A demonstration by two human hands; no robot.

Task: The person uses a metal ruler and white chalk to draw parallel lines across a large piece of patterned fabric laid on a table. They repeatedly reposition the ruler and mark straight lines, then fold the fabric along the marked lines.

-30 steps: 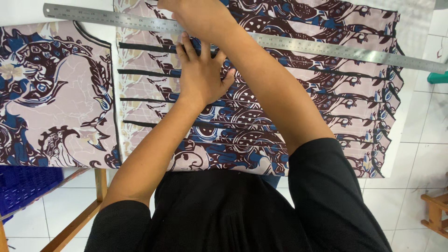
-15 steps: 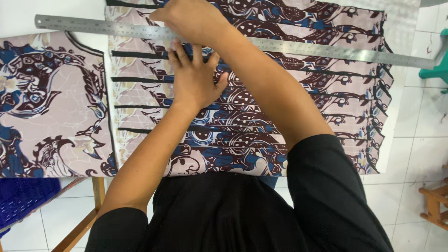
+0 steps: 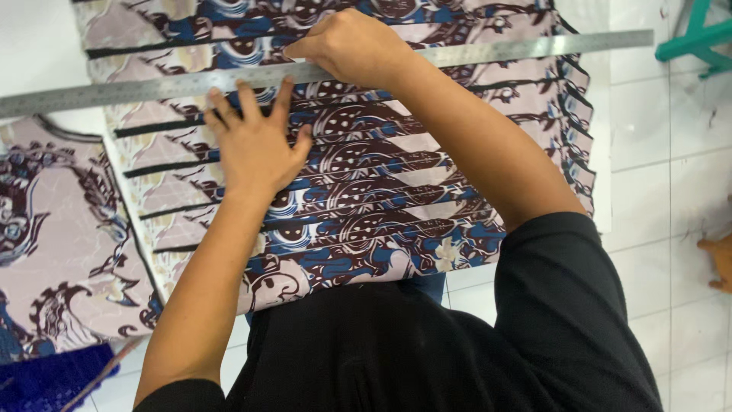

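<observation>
Left hand spread flat, pinning pleated batik fabric mid-frame; right hand curled, apparently steadying steel ruler.

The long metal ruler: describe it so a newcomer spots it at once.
On the white table lies pleated patterned fabric. Across its upper part runs a long, thin grey steel ruler, pressed by the right hand. It is the only plain, rigid strip there.
</observation>
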